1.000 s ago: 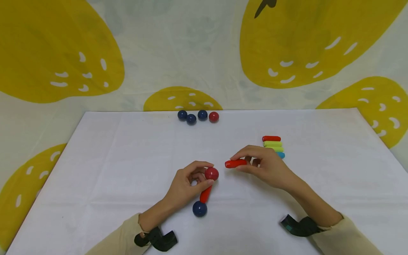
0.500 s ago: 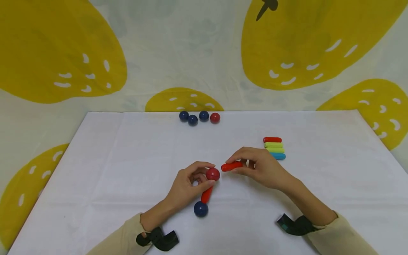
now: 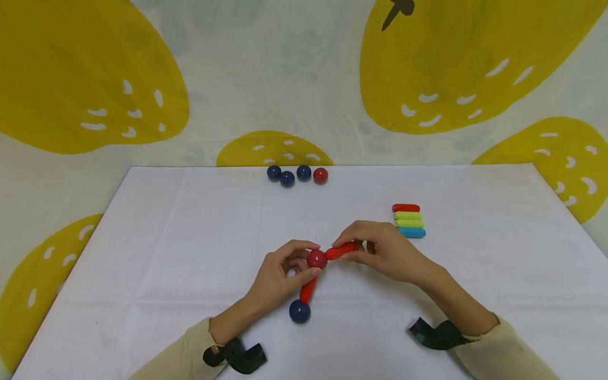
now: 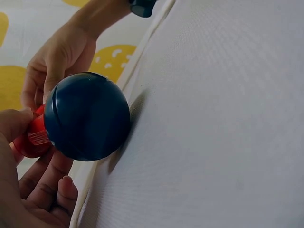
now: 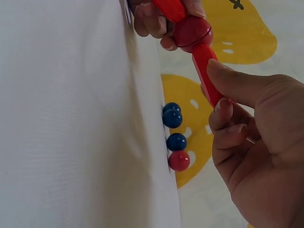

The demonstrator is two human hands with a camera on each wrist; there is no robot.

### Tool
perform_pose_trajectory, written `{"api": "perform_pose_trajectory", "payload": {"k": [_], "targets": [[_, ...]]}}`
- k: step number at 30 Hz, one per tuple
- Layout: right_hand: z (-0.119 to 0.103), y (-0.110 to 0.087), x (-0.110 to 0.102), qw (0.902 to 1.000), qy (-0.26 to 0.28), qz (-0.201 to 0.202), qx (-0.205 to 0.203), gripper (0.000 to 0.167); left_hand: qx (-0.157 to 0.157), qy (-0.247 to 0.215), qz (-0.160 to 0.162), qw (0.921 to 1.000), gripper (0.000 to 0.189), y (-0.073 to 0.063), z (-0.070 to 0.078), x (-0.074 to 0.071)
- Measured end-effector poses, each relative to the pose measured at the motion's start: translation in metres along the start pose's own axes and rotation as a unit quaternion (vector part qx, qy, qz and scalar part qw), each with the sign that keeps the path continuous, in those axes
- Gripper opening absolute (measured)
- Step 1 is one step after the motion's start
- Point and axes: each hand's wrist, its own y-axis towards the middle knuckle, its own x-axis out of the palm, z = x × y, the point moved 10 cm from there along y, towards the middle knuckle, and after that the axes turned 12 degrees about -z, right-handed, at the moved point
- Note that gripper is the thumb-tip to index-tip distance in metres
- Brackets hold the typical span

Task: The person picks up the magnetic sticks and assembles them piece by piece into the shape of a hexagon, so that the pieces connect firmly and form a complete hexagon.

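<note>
Between thumb and fingers my left hand [image 3: 280,269] pinches a red ball [image 3: 316,259]. From that ball a red stick [image 3: 308,290] runs down toward me, with a dark blue ball [image 3: 300,311] on its lower end; the blue ball looms large in the left wrist view. My right hand [image 3: 391,250] pinches a second red stick [image 5: 207,71] by its sides. Its tip touches the right side of the red ball, as the right wrist view also shows. Whether the tip sits inside the ball I cannot tell.
Along the far table edge lie several loose balls, dark blue ones [image 3: 287,179] and a red one [image 3: 320,176]. Beyond my right hand a red stick [image 3: 406,208], two yellow-green sticks [image 3: 407,216] and a blue stick [image 3: 411,232] lie in a row. A patterned cloth [image 3: 266,79] hangs behind the white table [image 3: 190,237].
My right hand has moved left and slightly down, bringing the red stick's tip from apart to touching the red ball. The left hand and its pieces have stayed almost still.
</note>
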Motion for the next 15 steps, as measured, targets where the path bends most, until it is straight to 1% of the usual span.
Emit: {"api": "perform_pose_trajectory", "payload": {"k": [2, 5, 8, 12, 15], "targets": [[0.002, 0.000, -0.001, 1.0000, 0.001, 0.004, 0.003, 0.032, 0.003, 0.002, 0.004, 1.0000, 0.036, -0.001, -0.004, -0.001], [0.008, 0.002, -0.003, 0.9998, 0.011, 0.016, 0.010, 0.033, 0.001, -0.008, 0.005, 1.0000, 0.037, -0.002, -0.015, -0.001], [0.014, 0.005, -0.002, 0.9989, 0.041, 0.021, 0.012, 0.033, 0.006, -0.041, -0.004, 0.9991, 0.039, -0.002, -0.024, 0.001], [0.019, 0.010, 0.004, 0.9963, 0.084, 0.015, 0.010, 0.031, 0.022, -0.087, -0.023, 0.9957, 0.039, -0.001, -0.024, 0.004], [0.020, 0.015, 0.007, 0.9943, 0.105, 0.013, 0.011, 0.029, 0.031, -0.102, -0.024, 0.9940, 0.033, -0.001, -0.023, 0.004]]}}
